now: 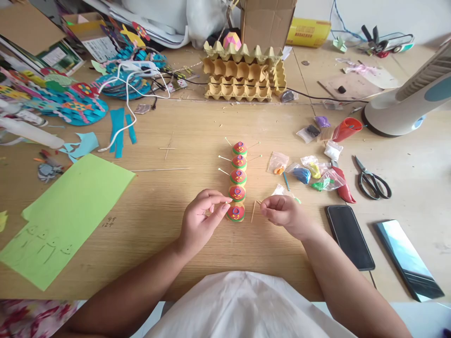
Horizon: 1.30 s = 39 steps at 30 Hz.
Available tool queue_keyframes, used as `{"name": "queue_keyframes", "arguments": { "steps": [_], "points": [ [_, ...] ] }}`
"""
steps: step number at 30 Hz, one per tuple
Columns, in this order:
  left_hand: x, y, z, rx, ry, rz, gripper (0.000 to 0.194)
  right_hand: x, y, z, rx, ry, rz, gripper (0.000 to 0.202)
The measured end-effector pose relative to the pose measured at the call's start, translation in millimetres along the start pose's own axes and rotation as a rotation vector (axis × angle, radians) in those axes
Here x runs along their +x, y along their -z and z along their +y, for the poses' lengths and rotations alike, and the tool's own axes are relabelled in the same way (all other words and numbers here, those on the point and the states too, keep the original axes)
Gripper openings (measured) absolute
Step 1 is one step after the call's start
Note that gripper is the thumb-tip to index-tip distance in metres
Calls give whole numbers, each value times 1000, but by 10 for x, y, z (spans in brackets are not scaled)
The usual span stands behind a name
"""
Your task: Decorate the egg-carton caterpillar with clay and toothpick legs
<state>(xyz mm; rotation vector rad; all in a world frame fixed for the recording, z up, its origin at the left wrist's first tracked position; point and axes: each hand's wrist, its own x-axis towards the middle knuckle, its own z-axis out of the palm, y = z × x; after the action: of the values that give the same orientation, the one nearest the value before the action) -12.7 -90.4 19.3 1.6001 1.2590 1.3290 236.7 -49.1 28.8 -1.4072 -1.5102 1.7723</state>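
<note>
A row of several small red-topped figures with clay faces (238, 177) runs down the middle of the table. Thin sticks tipped with pale balls (224, 158) stick out sideways from the farther ones. Beside the nearest figures, my left hand (204, 213) pinches a tiny pale clay ball between thumb and forefinger. My right hand (283, 213) is closed to the right of the row, with a toothpick at its fingertips. One more toothpick (253, 211) lies on the table just left of that hand. Bagged coloured clay (301, 175) lies beyond my right hand.
Black-handled scissors (373, 180) and two phones (350, 237) lie on the right. Green paper (75, 211) covers the left side. Egg cartons (243, 70) stand at the back, and a white appliance (405, 103) stands far right. A white cable (130, 101) curves at left.
</note>
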Motion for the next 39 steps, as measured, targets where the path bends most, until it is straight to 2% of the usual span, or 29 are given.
{"name": "queue_keyframes", "arguments": {
  "steps": [2,5,7,11,14,16,22,25,29,32,37,39],
  "points": [
    [0,4,-1,-3,-1,0,13,19,-1,10,56,2,42,30],
    [3,7,-1,2,-10,3,12,26,-16,20,15,5,127,31],
    [7,6,4,14,-19,1,12,22,-23,17,92,-16,101,33],
    [14,1,34,56,-42,-14,11,10,-30,-12,467,-66,27,41],
    [16,6,66,99,-81,-30,11,-18,-67,-40,638,-78,-15,40],
    [21,11,90,143,-149,-55,12,-55,-123,-50,655,-81,-61,35],
    [29,7,153,358,-465,-118,16,-169,-360,-12,604,-42,-173,32],
    [16,3,166,415,-550,-140,18,-186,-420,15,631,-84,-211,33],
    [9,13,183,407,-551,-139,21,-179,-422,8,782,-193,-287,30],
    [23,15,206,403,-547,-122,18,-164,-402,-26,843,-209,-318,23],
    [35,1,221,412,-533,-95,11,-161,-362,-68,846,-208,-300,26],
    [33,0,216,421,-530,-108,11,-176,-365,-63,812,-197,-278,21]
  ]
}}
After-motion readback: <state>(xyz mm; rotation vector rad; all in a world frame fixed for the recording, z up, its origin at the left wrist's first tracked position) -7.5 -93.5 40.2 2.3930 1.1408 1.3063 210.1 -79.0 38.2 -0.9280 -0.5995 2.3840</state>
